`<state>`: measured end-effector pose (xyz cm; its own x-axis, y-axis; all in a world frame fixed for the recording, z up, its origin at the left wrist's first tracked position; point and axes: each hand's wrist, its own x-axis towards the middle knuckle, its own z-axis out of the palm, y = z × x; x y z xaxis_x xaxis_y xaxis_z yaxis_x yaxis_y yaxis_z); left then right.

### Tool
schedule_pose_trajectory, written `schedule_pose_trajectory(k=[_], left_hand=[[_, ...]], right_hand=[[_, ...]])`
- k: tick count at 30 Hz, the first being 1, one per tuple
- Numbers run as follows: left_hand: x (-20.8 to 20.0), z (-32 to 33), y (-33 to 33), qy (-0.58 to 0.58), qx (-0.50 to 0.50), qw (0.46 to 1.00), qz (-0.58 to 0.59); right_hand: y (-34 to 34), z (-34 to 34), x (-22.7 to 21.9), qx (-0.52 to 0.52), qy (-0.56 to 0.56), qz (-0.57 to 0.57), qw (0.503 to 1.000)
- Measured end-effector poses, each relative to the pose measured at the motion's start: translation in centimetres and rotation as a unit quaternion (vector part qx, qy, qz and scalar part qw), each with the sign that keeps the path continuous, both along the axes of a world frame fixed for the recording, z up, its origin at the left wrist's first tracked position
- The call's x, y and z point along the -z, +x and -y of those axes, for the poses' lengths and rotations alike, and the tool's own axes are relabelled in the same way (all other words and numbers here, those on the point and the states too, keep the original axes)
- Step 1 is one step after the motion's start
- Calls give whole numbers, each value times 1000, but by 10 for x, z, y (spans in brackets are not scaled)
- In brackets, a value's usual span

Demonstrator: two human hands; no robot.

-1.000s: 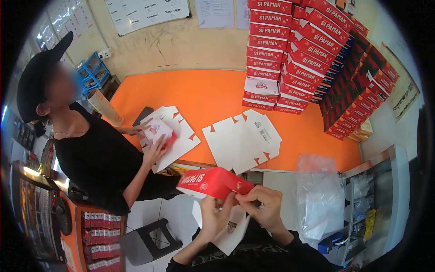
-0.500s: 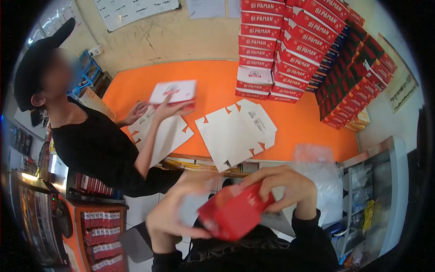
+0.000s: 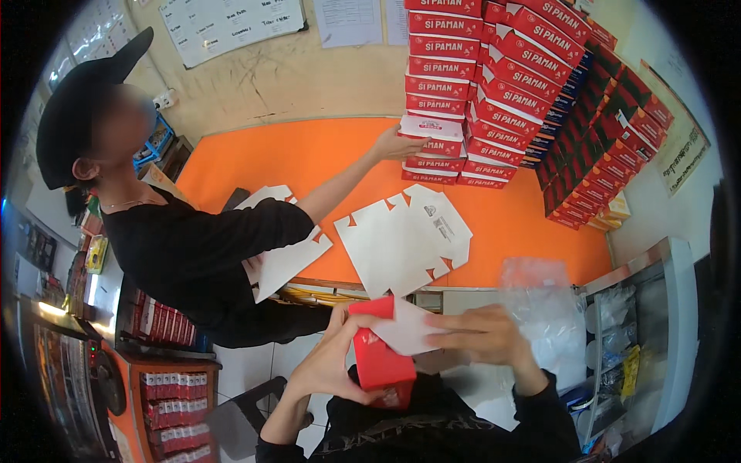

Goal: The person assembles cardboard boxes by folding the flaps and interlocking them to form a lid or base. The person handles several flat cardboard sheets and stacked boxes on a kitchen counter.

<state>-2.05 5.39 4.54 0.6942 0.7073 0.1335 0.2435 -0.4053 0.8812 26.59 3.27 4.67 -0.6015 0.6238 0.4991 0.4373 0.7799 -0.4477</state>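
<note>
A red carton box (image 3: 378, 364) with a white inside is held upright in front of my body. My left hand (image 3: 328, 359) wraps round its left side, thumb and fingers closed on it. At its top right a white flap (image 3: 405, 328) sticks out, and my right hand (image 3: 482, 336) presses its fingers together on that flap. Beyond the box, on the orange table (image 3: 486, 224), a flat white carton sheet (image 3: 405, 235) with notched edges lies unfolded. My hands do not touch it.
At left, a co-worker (image 3: 185, 247) in black reaches an arm across the table to a box (image 3: 432, 137) in the tall stack of red boxes (image 3: 444, 85). Another flat sheet (image 3: 289, 258) lies beside them. Clear plastic bags (image 3: 544, 316) hang at the table's right front.
My hands have turned the red box more upright, and my right hand has moved from the box's side onto its white flap. The co-worker's hand has moved right to the stack.
</note>
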Motion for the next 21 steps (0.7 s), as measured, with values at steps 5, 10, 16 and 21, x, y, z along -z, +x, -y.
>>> schedule_pose_trajectory(k=[5,10,16,21], left_hand=[[-2,10,25,-27,-35,999,5],[8,19,43,-4,-81,976,204],[95,1,50,-432,-178,716,518],[140,-19,18,-516,-262,612,539]], right_hand=[[-30,9,-24,-113,98,-49,988],[-35,-2,-12,-119,-81,-230,962],[-63,-15,8,-152,-150,-65,975],[-49,-1,20,-139,-326,-1,935]])
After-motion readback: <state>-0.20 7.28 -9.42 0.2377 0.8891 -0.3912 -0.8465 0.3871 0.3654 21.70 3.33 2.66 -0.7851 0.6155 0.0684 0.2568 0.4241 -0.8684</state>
